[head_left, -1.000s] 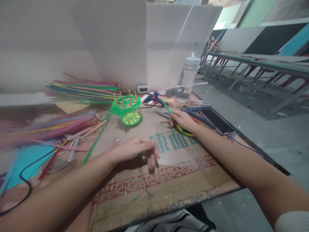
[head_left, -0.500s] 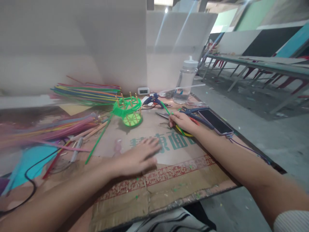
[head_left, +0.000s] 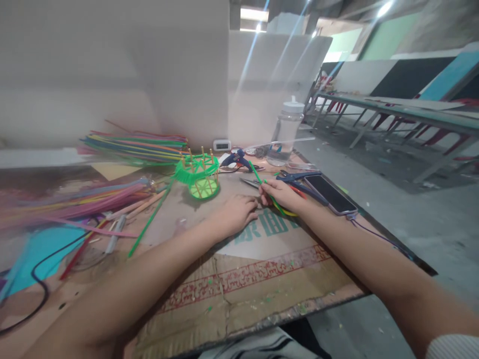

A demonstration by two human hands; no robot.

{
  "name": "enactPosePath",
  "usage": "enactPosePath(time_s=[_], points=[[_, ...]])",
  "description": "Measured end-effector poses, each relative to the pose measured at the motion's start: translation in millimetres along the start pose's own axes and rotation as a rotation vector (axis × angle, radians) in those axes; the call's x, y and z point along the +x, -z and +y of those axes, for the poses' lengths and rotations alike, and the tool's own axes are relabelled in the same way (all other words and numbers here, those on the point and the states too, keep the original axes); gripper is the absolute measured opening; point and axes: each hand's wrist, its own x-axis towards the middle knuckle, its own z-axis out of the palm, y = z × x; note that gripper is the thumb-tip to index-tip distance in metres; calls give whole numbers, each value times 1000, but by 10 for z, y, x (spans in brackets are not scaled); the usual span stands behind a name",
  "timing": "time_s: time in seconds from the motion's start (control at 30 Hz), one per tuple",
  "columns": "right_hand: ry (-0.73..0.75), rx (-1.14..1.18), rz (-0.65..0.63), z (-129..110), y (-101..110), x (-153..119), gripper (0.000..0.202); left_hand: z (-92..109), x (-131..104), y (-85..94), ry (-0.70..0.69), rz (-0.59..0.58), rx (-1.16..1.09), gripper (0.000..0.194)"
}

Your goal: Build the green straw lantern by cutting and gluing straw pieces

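My right hand [head_left: 280, 194] is closed on a green pipe cleaner [head_left: 255, 172], whose upper end sticks up past the fingers. My left hand [head_left: 239, 215] lies low over the cardboard [head_left: 254, 294] with its fingers loosely stretched toward the right hand, holding nothing that I can see. Partly hidden under the right hand are scissors [head_left: 248, 183], pointing left, with yellow and red-orange handles nearby. Beyond my left hand stands a green round frame [head_left: 197, 171] with thin wooden sticks and a light green base. A long green pipe cleaner [head_left: 149, 219] trails from it toward me.
Bundles of coloured pipe cleaners [head_left: 130, 144] lie at the left and back. A blue glue gun [head_left: 235, 159], a white digital display [head_left: 222, 145] and a water bottle [head_left: 286, 132] stand along the back. At the right lie blue-handled pliers [head_left: 299, 176] and a phone [head_left: 331, 194].
My left hand has moved right and away from me, coming close beside the right hand. The right hand keeps hold of the green pipe cleaner. The view has shifted slightly.
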Motion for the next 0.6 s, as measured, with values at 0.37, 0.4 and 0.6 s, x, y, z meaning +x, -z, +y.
enactPosePath(time_s=[0.37, 0.4, 0.6], points=[[70, -411, 55, -178, -94, -35, 26, 149, -808, 367, 291, -42, 232, 30], [105, -529, 44, -212, -112, -38, 25, 97, -832, 375, 319, -8, 189, 32], [212, -896, -14, -399, -281, -47, 24, -148, -903, 474, 559, 231, -292, 49]])
